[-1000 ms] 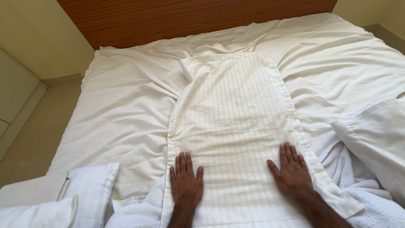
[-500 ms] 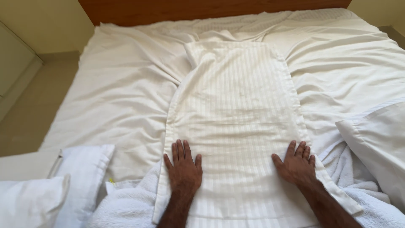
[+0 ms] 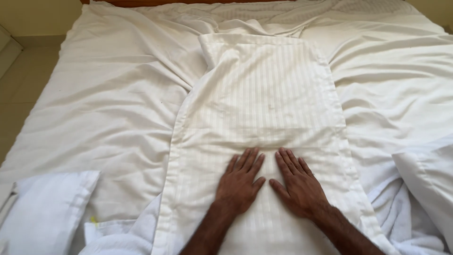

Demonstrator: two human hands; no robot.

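We look down on a wide bed sheet, white and rumpled, covering the mattress from edge to edge; on top of it, running lengthwise down the middle, lies a striped pillowcase, cream against the white, its far end slightly bunched where the fabric folds over; to the lower left sits a plump white pillow, and at the lower right a heap of towelling (possibly a bath towel, though the edge of the view cuts it off); our left hand and right hand rest side by side on the near part of the pillowcase, palms down and fingers spread, gripping nothing, seemingly pressing the cloth flat.
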